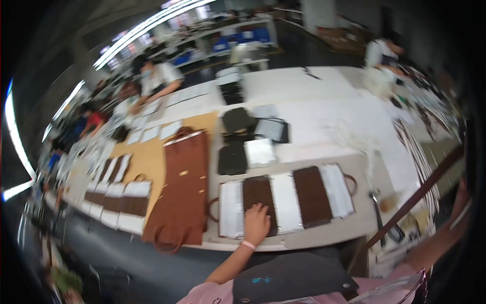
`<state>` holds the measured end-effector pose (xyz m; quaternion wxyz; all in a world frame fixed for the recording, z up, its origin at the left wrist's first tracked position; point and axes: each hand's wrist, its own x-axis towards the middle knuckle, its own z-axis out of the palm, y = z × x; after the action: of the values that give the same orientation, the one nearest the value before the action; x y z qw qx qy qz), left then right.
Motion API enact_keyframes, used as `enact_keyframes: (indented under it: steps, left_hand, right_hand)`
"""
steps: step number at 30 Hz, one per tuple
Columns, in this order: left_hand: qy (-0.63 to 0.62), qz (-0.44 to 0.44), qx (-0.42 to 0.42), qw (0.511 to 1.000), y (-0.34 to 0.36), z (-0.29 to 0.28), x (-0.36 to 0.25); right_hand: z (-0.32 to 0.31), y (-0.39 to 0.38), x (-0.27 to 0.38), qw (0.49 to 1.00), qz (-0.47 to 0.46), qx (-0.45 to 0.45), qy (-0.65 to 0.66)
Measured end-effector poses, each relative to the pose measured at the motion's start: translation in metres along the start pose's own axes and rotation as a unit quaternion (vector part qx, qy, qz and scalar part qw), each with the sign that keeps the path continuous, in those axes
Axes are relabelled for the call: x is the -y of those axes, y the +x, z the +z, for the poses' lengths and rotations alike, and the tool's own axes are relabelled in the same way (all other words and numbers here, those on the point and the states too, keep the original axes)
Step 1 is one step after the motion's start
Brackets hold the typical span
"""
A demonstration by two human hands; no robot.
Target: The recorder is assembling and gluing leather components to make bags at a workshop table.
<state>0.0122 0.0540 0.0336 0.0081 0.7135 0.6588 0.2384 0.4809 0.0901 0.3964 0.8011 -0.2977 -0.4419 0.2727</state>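
Brown-and-white, the panel [287, 203] seems light, floppy: lift by both loops [355, 184]. Left hand [257, 222] lies atop, fingers [259, 208] loose; right hand [462, 192] unclear.

We look down through one head-worn fisheye. We face twelve o'clock across a broad, pale, flat-topped table [319, 119], close beside its six-o'clock edge.

On the counter [293, 83], a bag panel [287, 202] lies at the near edge, right of a long bag [186, 177]; patches [232, 159] lie behind the panel.
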Motion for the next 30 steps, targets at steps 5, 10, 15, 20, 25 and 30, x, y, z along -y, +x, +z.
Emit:
enact_keyframes:
  steps: [5, 10, 15, 20, 25, 30]
  left_hand:
    - [0.002, 0.031, -0.001, 1.000, 0.006, 0.019, 0.011]
    - [-0.003, 0.009, 0.025, 1.000, 0.007, 0.018, 0.005]
    - [-0.007, 0.020, 0.046, 0.999, 0.002, 0.028, -0.001]
    - [0.020, 0.006, 0.039, 0.999, -0.005, 0.020, 0.011]
    - [-0.001, 0.017, 0.037, 0.999, 0.000, 0.020, 0.008]
    - [-0.232, -0.055, 0.050, 0.970, 0.005, 0.000, 0.025]
  right_hand:
    - [-0.098, 0.076, 0.091, 0.968, 0.017, -0.067, -0.240]
    - [-0.161, 0.085, 0.131, 0.944, -0.087, -0.119, -0.295]
    - [-0.206, 0.001, 0.141, 0.918, -0.146, -0.168, -0.328]
    - [-0.234, -0.112, 0.009, 0.947, 0.072, -0.260, -0.173]
    - [-0.269, -0.243, -0.125, 0.792, 0.359, -0.493, 0.038]
    - [-0.251, -0.298, -0.161, 0.776, 0.285, -0.433, -0.359]
